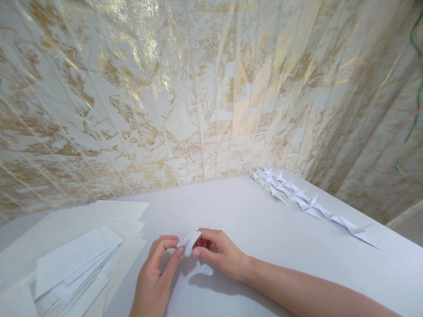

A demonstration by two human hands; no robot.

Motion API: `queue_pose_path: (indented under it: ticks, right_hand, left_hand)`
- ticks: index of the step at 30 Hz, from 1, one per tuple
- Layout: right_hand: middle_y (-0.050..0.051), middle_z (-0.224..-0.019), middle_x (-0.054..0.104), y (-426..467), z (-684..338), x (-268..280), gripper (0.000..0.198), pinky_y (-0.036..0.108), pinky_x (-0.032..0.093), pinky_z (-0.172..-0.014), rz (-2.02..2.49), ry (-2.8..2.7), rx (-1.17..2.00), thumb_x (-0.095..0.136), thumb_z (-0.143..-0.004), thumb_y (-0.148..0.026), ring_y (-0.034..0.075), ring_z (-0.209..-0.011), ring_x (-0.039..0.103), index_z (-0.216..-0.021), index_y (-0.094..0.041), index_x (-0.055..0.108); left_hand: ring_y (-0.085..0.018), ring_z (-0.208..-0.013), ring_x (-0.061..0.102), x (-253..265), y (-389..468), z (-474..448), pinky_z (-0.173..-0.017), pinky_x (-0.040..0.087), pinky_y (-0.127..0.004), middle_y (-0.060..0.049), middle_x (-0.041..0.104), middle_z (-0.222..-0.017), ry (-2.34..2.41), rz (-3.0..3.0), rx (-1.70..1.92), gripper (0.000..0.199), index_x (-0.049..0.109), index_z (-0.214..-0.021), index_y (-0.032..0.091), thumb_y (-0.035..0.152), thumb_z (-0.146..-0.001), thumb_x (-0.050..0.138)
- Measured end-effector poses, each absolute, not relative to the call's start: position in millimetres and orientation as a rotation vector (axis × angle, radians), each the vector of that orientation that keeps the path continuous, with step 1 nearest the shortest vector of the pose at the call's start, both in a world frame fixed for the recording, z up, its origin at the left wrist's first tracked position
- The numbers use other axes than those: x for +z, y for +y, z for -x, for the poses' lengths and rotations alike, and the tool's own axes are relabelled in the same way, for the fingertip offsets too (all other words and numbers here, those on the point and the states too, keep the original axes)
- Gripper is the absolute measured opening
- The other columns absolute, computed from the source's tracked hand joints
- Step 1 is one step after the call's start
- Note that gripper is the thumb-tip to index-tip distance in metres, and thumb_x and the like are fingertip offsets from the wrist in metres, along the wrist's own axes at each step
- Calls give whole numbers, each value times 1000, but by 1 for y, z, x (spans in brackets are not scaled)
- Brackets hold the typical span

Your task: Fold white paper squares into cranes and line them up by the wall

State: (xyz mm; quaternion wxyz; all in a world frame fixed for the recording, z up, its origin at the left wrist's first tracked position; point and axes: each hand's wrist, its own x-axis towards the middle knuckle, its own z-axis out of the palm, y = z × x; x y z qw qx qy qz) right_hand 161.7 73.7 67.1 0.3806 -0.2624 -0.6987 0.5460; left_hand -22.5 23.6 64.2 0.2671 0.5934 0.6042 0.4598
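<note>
Between my two hands, just above the white table (211, 198), is a small piece of folded white paper (189, 243). My left hand (158, 268) pinches its left side between thumb and index finger. From the right, my right hand (220, 253) holds the other side, thumb below and fingers curled behind. The paper has several creased layers and a pointed flap, but its full shape is partly hidden by my fingertips. Both hands cast a shadow on the tabletop below.
Rows of folded white paper cranes (297, 193) stand along the table's right edge. On the left lie fanned cream sheets (122, 213) with cut white paper pieces (72, 259) on top. A gold-patterned curtain (185, 97) hangs behind the table. A green cord (410, 132) dangles at far right.
</note>
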Motion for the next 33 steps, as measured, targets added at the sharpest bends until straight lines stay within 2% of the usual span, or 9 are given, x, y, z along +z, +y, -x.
queue_pose_path:
  ticks: [4, 7, 9, 16, 22, 24, 29, 33]
  right_hand:
    - [-2, -68, 55, 73, -162, 68, 31, 24, 37, -59, 776, -1799, 1305, 68, -82, -46, 11, -60, 46, -86, -16, 65]
    - [-1, -70, 57, 72, -162, 72, 17, 24, 38, -62, 773, -1885, 1165, 62, -86, -31, 12, -64, 48, -82, -16, 68]
    - [0, -70, 58, 72, -162, 73, 18, 24, 38, -65, 757, -1929, 1082, 56, -89, -25, 12, -67, 49, -80, -16, 70]
    - [-2, -67, 55, 74, -162, 71, 13, 23, 36, -61, 787, -1899, 1053, 62, -85, -22, 11, -63, 47, -77, -16, 70]
    - [-3, -67, 52, 70, -162, 74, 16, 22, 36, -58, 744, -1893, 1079, 64, -86, -29, 10, -60, 46, -75, -16, 65]
    - [-2, -70, 53, 70, -163, 76, 17, 23, 39, -62, 672, -1889, 1044, 63, -88, -30, 11, -64, 47, -78, -17, 64]
    - [5, -89, 58, 69, -163, 79, 11, 26, 43, -73, 554, -1914, 982, 59, -90, -25, 16, -88, 55, -84, -18, 66]
    - [3, -90, 59, 69, -162, 77, 4, 26, 44, -73, 605, -1887, 1014, 62, -86, -20, 15, -83, 54, -90, -19, 63]
  left_hand:
    - [-19, -78, 55, 63, 21, 18, -75, 43, -26, 4, 58, -79, 1565, -1625, 1110, 26, 55, -84, 26, 52, -85, 58]
    - [-19, -79, 54, 63, 21, 17, -77, 42, -26, 4, 58, -80, 1550, -1637, 1104, 23, 55, -83, 25, 48, -86, 57]
    - [-20, -83, 54, 61, 23, 18, -79, 42, -26, 3, 58, -82, 1565, -1656, 1096, 23, 56, -85, 25, 48, -86, 57]
    - [-20, -86, 56, 61, 23, 14, -80, 41, -25, 4, 60, -83, 1486, -1624, 1031, 25, 55, -89, 25, 50, -90, 52]
    - [-16, -72, 53, 67, 19, 10, -68, 40, -22, 6, 54, -71, 1465, -1579, 1016, 31, 56, -78, 24, 53, -88, 54]
    - [-16, -71, 52, 64, 20, 12, -67, 40, -21, 6, 53, -70, 1459, -1567, 1017, 30, 55, -76, 23, 51, -87, 56]
    - [-17, -74, 53, 58, 24, 16, -69, 42, -22, 5, 53, -71, 1420, -1568, 1023, 28, 55, -76, 23, 49, -87, 56]
    - [-19, -82, 56, 60, 23, 14, -77, 43, -23, 4, 60, -79, 1304, -1553, 992, 21, 59, -86, 23, 44, -88, 56]
